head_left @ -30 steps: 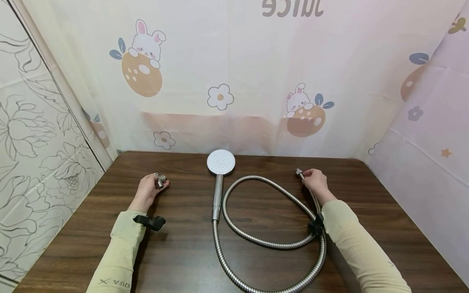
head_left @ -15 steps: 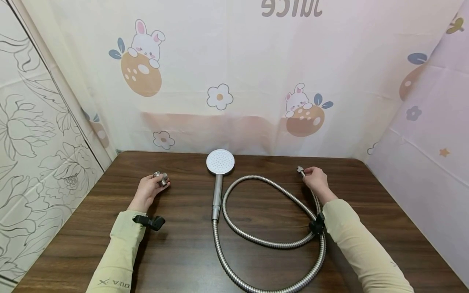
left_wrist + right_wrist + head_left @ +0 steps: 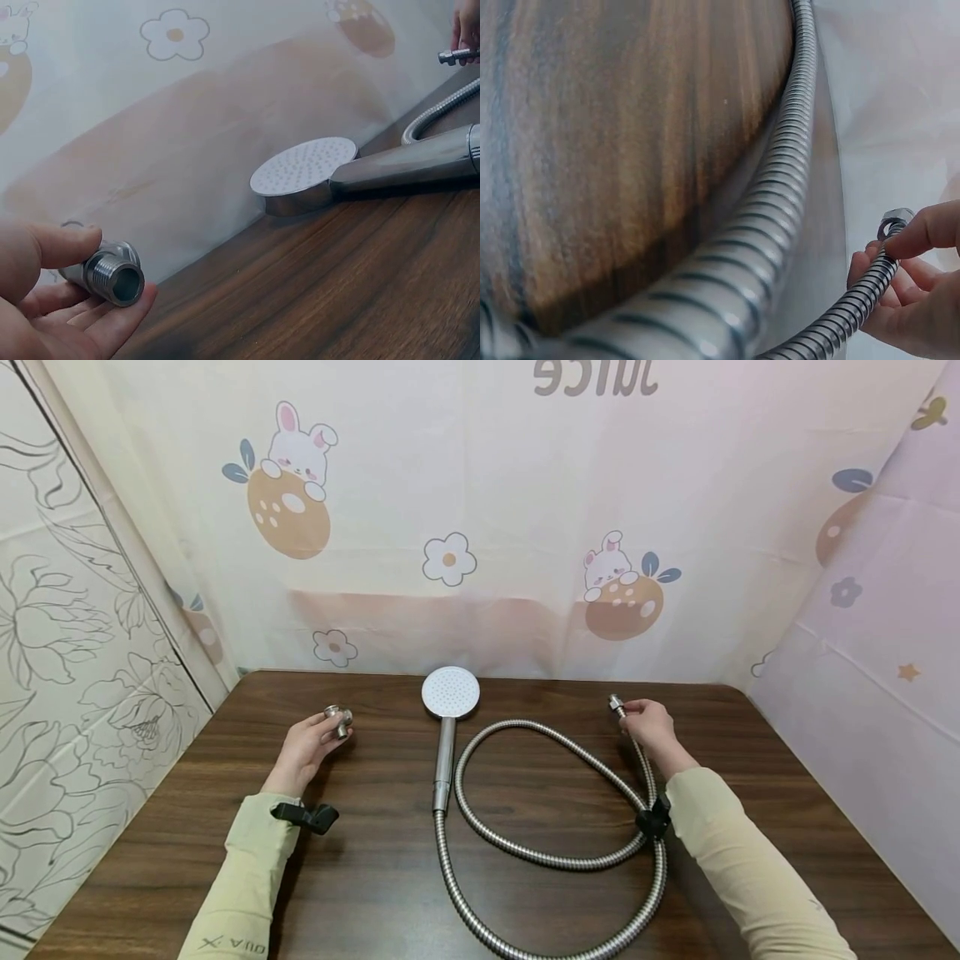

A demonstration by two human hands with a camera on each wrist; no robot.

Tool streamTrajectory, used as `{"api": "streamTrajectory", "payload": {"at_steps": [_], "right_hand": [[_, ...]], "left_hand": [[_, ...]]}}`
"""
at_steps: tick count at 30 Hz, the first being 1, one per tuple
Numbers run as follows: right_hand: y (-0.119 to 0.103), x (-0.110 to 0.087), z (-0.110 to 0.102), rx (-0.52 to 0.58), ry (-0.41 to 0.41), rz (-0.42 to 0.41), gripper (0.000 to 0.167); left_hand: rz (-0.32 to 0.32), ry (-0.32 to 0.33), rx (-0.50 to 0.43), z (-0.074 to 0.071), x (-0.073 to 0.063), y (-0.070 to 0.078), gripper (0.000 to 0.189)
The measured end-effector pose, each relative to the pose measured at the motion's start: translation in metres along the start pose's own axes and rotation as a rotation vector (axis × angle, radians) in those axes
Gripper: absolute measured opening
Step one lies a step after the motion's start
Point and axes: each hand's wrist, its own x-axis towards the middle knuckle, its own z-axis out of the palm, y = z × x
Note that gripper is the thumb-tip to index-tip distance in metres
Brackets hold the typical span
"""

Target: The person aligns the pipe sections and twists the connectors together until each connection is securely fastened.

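Metal on both sides of you! What does your left hand (image 3: pixel 303 748) have?

It holds a small metal piece (image 3: pixel 109 271). I pinch it, with my thumb on top and my fingers under it. It has a screw end with a round hole, and that end pokes out between my thumb and fingers.

Where is that piece?

Over the back left part of the brown table (image 3: pixel 367 877), well apart from the shower head (image 3: pixel 450 692). I can't tell if my fingers touch the wood.

And your right hand (image 3: pixel 651 727)?

That one pinches the silver hose (image 3: pixel 570 863), just behind the nut (image 3: pixel 616 702) at its tip. The nut sticks out past my fingers and points to the back, leaning a bit left.

How does the rest of the hose go?

It lies in big loops between my arms. The other end joins the handle (image 3: pixel 446 752) of the shower head.

How does the shower head lie?

Its round white face, full of little dots, looks up. It is near the back edge, between my two hands, with the handle toward me.

What else is there?

I have pale yellow-green sleeves (image 3: pixel 240 877). Behind the table hangs a cloth (image 3: pixel 510 468) with bunnies (image 3: pixel 298 452) on it.
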Motion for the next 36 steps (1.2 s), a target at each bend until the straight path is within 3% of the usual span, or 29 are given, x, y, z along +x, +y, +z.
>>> {"api": "streamTrajectory", "payload": {"at_steps": [12,26,36], "right_hand": [[0.001,0.003,-0.001,0.166,-0.073,0.037,0.047],[0.000,0.006,0.000,0.197,0.003,0.085,0.048],[-0.001,0.005,0.000,0.257,-0.010,0.046,0.053]], "left_hand": [[0.006,-0.037,0.000,0.005,-0.001,0.004,0.052],[0.047,-0.087,0.041,0.012,-0.003,0.008,0.053],[0.032,-0.079,0.052,0.015,-0.004,0.009,0.053]]}}
